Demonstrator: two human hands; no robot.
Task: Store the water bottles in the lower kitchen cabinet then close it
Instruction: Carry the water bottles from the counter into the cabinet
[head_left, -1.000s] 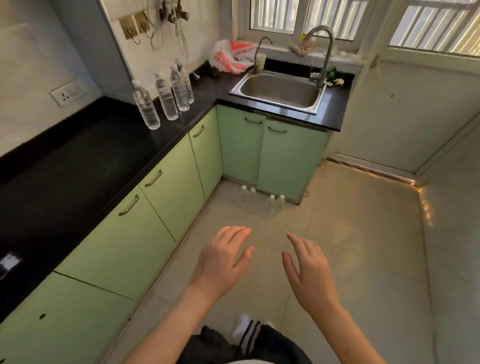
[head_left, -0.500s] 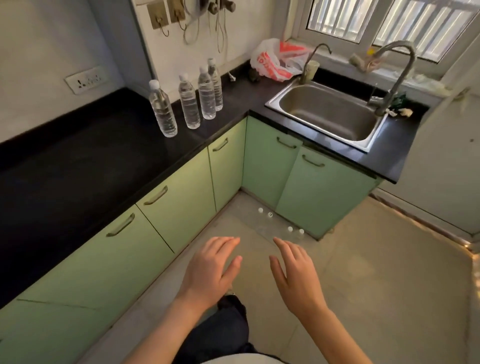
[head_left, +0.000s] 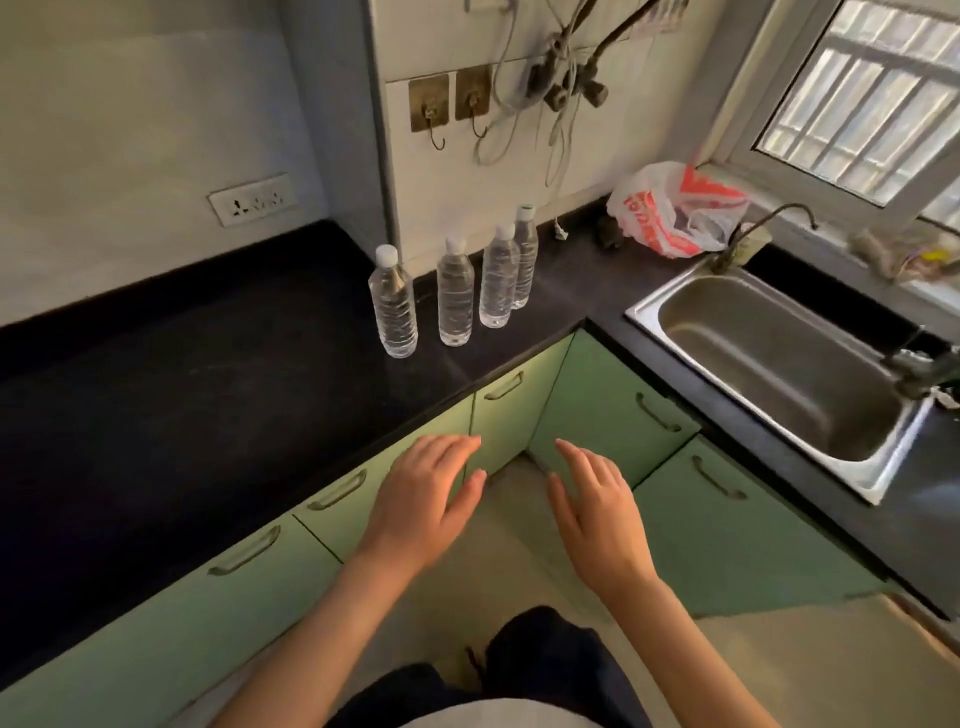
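Observation:
Several clear water bottles (head_left: 455, 291) with white caps stand upright in a row on the black countertop (head_left: 208, 395), near its inner corner. Below the counter run green lower cabinet doors (head_left: 613, 415), all shut, each with a metal handle. My left hand (head_left: 423, 499) and my right hand (head_left: 597, 509) hover side by side in front of the corner cabinets, palms down, fingers apart, holding nothing. Both hands are well below and in front of the bottles.
A steel sink (head_left: 779, 364) with a tap (head_left: 924, 369) sits in the counter at right. A red-and-white plastic bag (head_left: 675, 208) lies by the window. Hooks and cables hang on the wall (head_left: 519, 93). A socket (head_left: 252, 198) is at left. Beige floor (head_left: 810, 670) spreads out under me.
The view has moved closer to the counter corner and tilted up. The bottles now look larger and nearer. The bottles seen on the floor earlier are hidden behind my hands.

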